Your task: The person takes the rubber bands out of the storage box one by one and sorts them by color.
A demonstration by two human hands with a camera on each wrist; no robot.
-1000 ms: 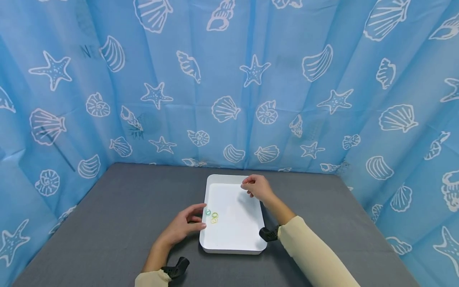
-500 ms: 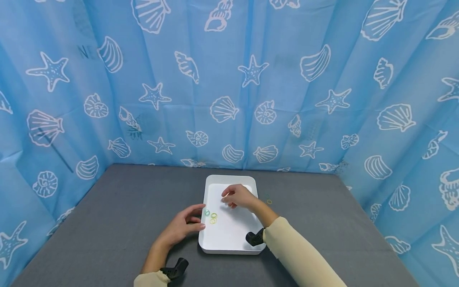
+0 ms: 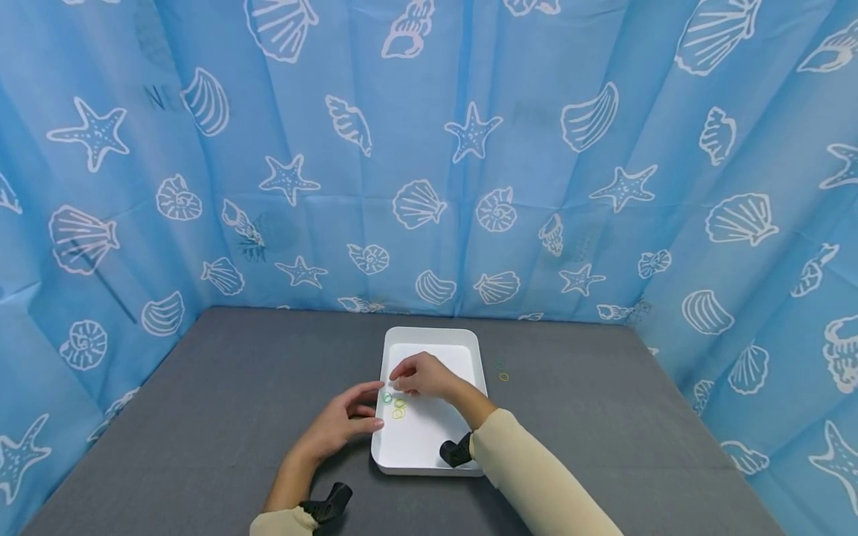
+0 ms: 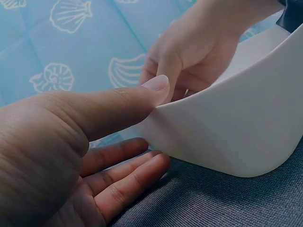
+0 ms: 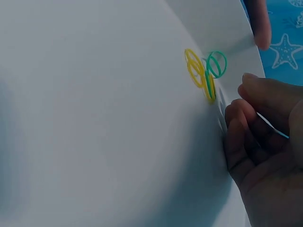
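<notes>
Blue curtain, "N" upper left; one tray, rings inside.
Left hand spread; right hand, we can't tell.

Faint dark letter "N" on the blue curtain, at upper left (beside a white shell outline)

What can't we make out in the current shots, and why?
- Head: whether the faint mark beyond the yellow ring outside the tray is another ring; too small.
- Head, right wrist: whether the right hand holds anything; too small, then blocked by its curled fingers.
- Left wrist: rings inside the tray; tray wall hides them.
- Right wrist: most of the left hand; cut off by the top edge.
</notes>
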